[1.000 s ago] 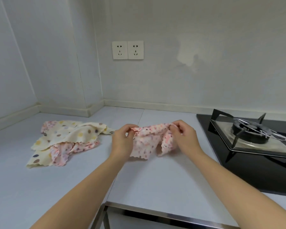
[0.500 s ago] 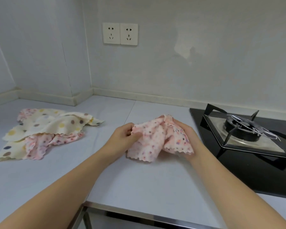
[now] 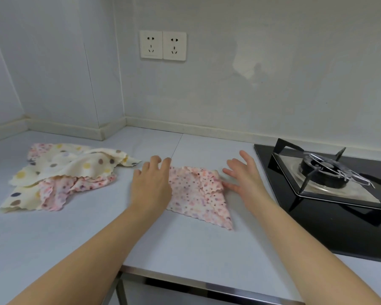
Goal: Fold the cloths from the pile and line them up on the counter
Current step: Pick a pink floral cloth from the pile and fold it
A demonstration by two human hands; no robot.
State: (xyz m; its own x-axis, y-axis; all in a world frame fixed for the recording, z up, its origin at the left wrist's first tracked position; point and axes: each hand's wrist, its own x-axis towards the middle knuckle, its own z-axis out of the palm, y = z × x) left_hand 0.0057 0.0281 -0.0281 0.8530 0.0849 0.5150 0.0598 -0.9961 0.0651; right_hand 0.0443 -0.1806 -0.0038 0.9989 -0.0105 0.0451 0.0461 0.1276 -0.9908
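A pink flower-print cloth (image 3: 195, 193) lies spread on the white counter (image 3: 185, 243) in front of me, its right edge doubled over in a small flap. My left hand (image 3: 152, 186) lies flat, fingers straight, on the cloth's left side. My right hand (image 3: 243, 176) is at the cloth's right edge with fingers spread; its lower fingers touch the folded flap. To the left sits the pile (image 3: 62, 172): a cream cloth with coloured dots on top of crumpled pink cloth.
A black gas hob (image 3: 330, 186) with a burner and metal pan support takes up the right of the counter, close to my right hand. Walls close off the back and the left corner, with a double socket (image 3: 163, 45). The counter's front edge runs below my forearms.
Both hands held the pink cloth bunched above the counter; now it lies flat on the counter and both hands have let go and opened, the left pressing it down.
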